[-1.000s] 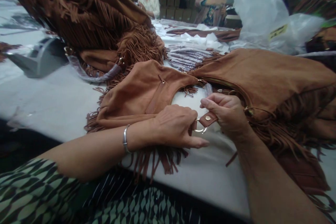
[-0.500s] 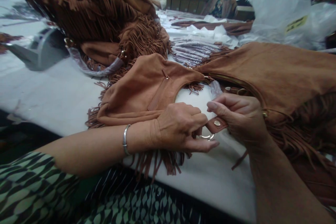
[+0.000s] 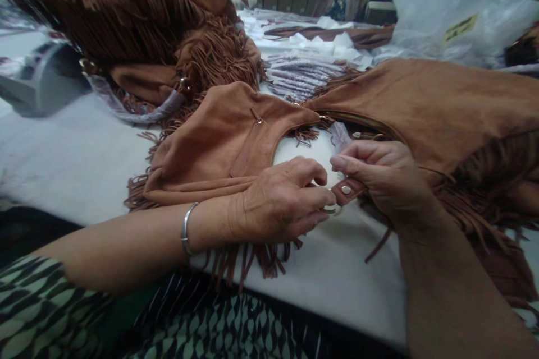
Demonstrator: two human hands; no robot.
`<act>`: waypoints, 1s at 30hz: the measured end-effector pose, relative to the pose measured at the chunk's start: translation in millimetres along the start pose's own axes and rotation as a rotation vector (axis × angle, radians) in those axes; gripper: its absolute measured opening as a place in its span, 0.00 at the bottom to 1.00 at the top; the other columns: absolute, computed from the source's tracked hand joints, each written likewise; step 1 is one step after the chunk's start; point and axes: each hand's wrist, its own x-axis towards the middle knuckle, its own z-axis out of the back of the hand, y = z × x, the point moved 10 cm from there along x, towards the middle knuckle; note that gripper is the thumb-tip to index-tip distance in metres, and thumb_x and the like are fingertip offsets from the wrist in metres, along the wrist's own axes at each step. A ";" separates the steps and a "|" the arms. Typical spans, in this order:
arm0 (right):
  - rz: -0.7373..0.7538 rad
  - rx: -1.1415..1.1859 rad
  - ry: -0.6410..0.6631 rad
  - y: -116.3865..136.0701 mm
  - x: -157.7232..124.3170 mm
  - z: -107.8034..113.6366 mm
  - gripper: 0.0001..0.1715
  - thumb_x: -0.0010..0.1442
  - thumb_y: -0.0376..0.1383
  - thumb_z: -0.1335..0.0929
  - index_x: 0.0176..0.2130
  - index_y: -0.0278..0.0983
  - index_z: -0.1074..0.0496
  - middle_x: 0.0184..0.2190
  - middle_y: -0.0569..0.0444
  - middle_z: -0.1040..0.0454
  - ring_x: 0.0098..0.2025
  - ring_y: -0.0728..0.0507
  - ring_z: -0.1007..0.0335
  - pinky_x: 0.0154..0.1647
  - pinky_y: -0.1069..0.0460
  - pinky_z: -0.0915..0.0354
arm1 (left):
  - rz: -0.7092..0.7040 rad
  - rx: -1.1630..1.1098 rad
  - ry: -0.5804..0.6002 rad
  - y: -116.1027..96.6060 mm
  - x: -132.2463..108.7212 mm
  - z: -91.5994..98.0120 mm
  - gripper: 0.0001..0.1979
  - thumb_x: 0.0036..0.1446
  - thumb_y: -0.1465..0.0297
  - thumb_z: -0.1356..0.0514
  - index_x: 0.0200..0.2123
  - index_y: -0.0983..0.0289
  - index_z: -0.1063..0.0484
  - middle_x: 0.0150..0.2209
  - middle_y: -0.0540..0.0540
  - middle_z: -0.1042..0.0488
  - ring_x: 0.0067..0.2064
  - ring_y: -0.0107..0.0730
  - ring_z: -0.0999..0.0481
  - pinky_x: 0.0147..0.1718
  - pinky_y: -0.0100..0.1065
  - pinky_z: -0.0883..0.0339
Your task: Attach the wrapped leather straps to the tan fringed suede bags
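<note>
A brown fringed suede handbag (image 3: 219, 123) lies on the white table, with a zipped pocket on its upper face. Over its near right corner, my left hand (image 3: 282, 199) is closed around a metal ring (image 3: 334, 210), index finger bent up. The ring joins a short brown leather strap end (image 3: 349, 189) that carries a round metal snap. My right hand (image 3: 385, 174) pinches this strap, thumb against the curled forefinger. Clear plastic wrap (image 3: 340, 136) covers part of the strap just beyond my right fingertips. How the ring sits inside my left fingers is partly hidden.
A second suede bag (image 3: 455, 106) lies open at the right. Fringed bags pile up at the back left beside a grey tape dispenser (image 3: 37, 84). Behind are wrapped strips (image 3: 290, 76), a clear plastic bag (image 3: 433, 5) and two people across the table.
My left fingers have shifted on the ring: the index finger has lifted and the thumb has drawn in. My right hand keeps its pinch. The whole view has moved slightly.
</note>
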 end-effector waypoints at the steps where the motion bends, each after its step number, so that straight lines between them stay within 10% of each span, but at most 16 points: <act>1: -0.003 0.003 -0.009 -0.8 0.6 0.9 0.21 0.41 0.46 0.23 0.21 0.35 0.31 0.13 0.58 0.34 0.12 0.49 0.35 0.12 0.56 0.40 | -0.005 0.012 0.009 -0.5 0.5 -1.3 0.10 0.60 0.68 0.46 0.39 0.63 0.27 0.42 0.57 0.31 0.44 0.32 0.32 0.43 0.33 0.34; 11: -0.030 -0.026 -0.036 -6.6 4.9 3.4 0.19 0.39 0.44 0.22 0.19 0.36 0.31 0.13 0.56 0.30 0.13 0.49 0.34 0.13 0.56 0.37 | -0.088 -0.185 0.144 -2.6 7.4 -3.2 0.07 0.58 0.74 0.45 0.34 0.64 0.27 0.44 0.56 0.30 0.45 0.30 0.31 0.47 0.32 0.34; 15: -0.007 -0.031 -0.006 -1.7 2.4 0.6 0.20 0.42 0.46 0.23 0.22 0.35 0.30 0.13 0.57 0.31 0.13 0.49 0.34 0.12 0.57 0.39 | 0.105 -0.208 0.054 14.0 8.0 6.8 0.19 0.55 0.63 0.39 0.47 0.65 0.35 0.48 0.59 0.33 0.50 0.35 0.32 0.48 0.36 0.34; 19: 0.036 -0.032 -0.023 2.8 0.4 1.2 0.20 0.45 0.47 0.25 0.24 0.35 0.31 0.13 0.60 0.34 0.13 0.48 0.33 0.12 0.56 0.38 | 0.362 0.064 0.367 30.5 -3.0 -16.9 0.23 0.49 0.54 0.38 0.41 0.64 0.37 0.36 0.55 0.30 0.37 0.38 0.29 0.34 0.38 0.32; 24: 0.211 -0.267 -0.098 21.4 -5.9 10.6 0.17 0.49 0.45 0.27 0.23 0.35 0.31 0.13 0.61 0.37 0.14 0.51 0.36 0.13 0.58 0.43 | 0.245 0.171 0.513 17.2 -8.1 -22.0 0.13 0.47 0.69 0.40 0.38 0.63 0.38 0.36 0.53 0.31 0.35 0.35 0.31 0.32 0.35 0.36; 30: 0.110 -0.490 0.408 20.1 -26.2 -24.3 0.15 0.54 0.43 0.30 0.24 0.34 0.25 0.20 0.55 0.28 0.23 0.49 0.33 0.23 0.57 0.39 | 0.385 0.336 0.475 29.5 -28.1 -7.8 0.14 0.46 0.70 0.41 0.38 0.63 0.38 0.36 0.55 0.30 0.38 0.41 0.30 0.35 0.39 0.38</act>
